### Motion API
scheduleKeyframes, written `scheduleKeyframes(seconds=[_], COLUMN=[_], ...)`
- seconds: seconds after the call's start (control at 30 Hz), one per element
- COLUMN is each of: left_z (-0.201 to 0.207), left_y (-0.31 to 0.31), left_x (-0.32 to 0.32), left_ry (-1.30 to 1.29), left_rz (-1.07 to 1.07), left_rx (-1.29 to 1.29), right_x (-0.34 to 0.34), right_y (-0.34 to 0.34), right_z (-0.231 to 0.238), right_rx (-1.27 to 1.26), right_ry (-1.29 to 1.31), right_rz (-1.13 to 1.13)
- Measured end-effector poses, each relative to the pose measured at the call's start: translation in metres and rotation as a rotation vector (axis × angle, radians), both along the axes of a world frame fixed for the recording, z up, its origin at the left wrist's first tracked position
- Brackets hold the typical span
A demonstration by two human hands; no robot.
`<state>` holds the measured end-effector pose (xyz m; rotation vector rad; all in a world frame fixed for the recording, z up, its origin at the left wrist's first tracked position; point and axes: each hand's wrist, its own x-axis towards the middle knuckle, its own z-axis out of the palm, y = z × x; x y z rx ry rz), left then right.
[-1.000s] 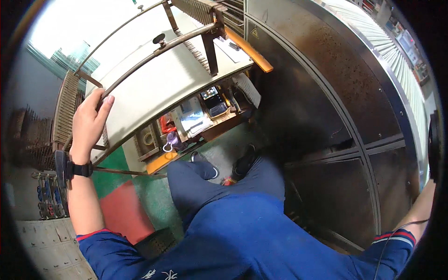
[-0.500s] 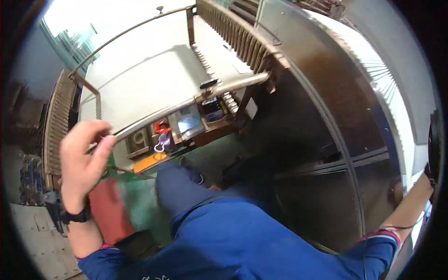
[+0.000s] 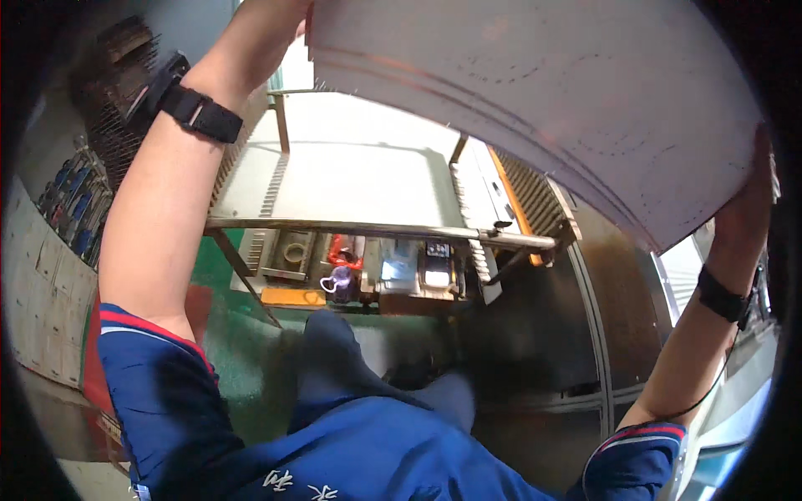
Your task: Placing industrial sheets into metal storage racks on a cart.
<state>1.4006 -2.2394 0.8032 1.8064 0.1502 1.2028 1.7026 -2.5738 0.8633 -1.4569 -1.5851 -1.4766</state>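
A large thin grey-white panel [image 3: 535, 92] with reddish lines along its near edge and rows of small dark marks is lifted high in front of me. My left hand [image 3: 280, 33] is at its left edge, and the top of the picture cuts off most of the fingers. At the right end, my right hand [image 3: 743, 209] is closed on the panel's edge, partly in shadow. Black straps circle both wrists. Below the panel stands a metal-framed rack cart [image 3: 359, 227] with a white surface and slotted sides.
The cart's lower shelf holds a purple cup-like thing [image 3: 341, 282], a red item [image 3: 345, 250], a roll of tape [image 3: 294, 251] and an orange strip [image 3: 288, 297]. Dark metal panels [image 3: 535, 334] stand on the right. A red patch [image 3: 196, 313] lies on the green floor at left.
The panel has come into view, held up between both hands. My left hand has risen from beside the cart's rail, and my view has turned so the cart sits more squarely ahead.
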Motion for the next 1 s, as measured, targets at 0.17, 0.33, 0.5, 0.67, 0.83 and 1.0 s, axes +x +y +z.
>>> scheduleKeyframes(seconds=[0.17,0.33,0.5,0.67,0.83,1.0], left_z=[-0.015,-0.039,-0.031,-0.032,-0.023,-0.032], left_y=[0.030,0.068,0.077,0.095,0.107,0.113], left_x=[-0.045,-0.071,-0.081,-0.098,-0.099,-0.093], left_ry=[-0.042,-0.243,-0.387,-0.494,-0.430,-0.390], left_rz=[-0.307,-0.361,-0.173,-0.069,0.009,-0.027], left_rx=[-0.141,-0.256,-0.347,-0.271,-0.323,-0.352], right_x=[-0.006,-0.036,-0.039,-0.045,-0.053,-0.043], right_y=[0.054,0.097,0.115,0.132,0.136,0.149], right_z=[-0.008,0.016,0.042,-0.033,-0.073,-0.072], right_rx=[-0.046,-0.276,-0.467,-0.363,-0.429,-0.417], right_ry=[0.281,1.197,1.191,1.112,1.114,1.002], right_rz=[0.230,0.803,0.954,0.691,0.635,0.681])
